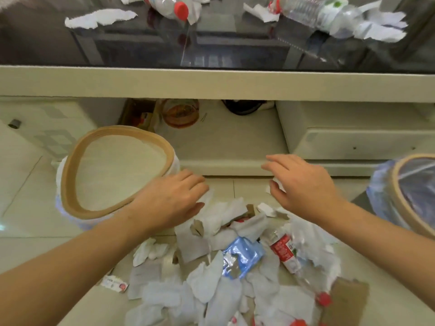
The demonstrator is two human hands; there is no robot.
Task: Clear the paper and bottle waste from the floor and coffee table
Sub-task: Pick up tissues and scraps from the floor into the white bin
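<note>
Nearest to us, a heap of torn white paper (219, 285) covers the floor, mixed with a crumpled blue wrapper (243, 255), a squashed clear bottle with a red label (286, 252) and a red cap, and a piece of brown cardboard (346, 300) at its right edge. A small printed scrap (115, 284) lies apart on the tiles to the left.

Just past the heap we reach out with both arms. Our left hand (175, 198) sits low over the heap's far edge, fingers curled and closing on a white paper piece (207, 196) beside the thumb. Our right hand (303, 182) hangs above the tiles with fingers bent and thumb drawn in round a small white scrap (275, 184) (how firmly it is held we cannot tell).

To the left stands a white bin with a tan rim (70, 184), touching our left wrist in the view. At the far right edge is a second bin lined with a bluish bag (386, 184).

Farther off runs the cream frame of the coffee table (211, 83), with a jar (180, 112) on its lower shelf. On its dark glass top lie more paper strips (98, 17), a bottle with a red cap (169, 5) and a long clear bottle (313, 12).
</note>
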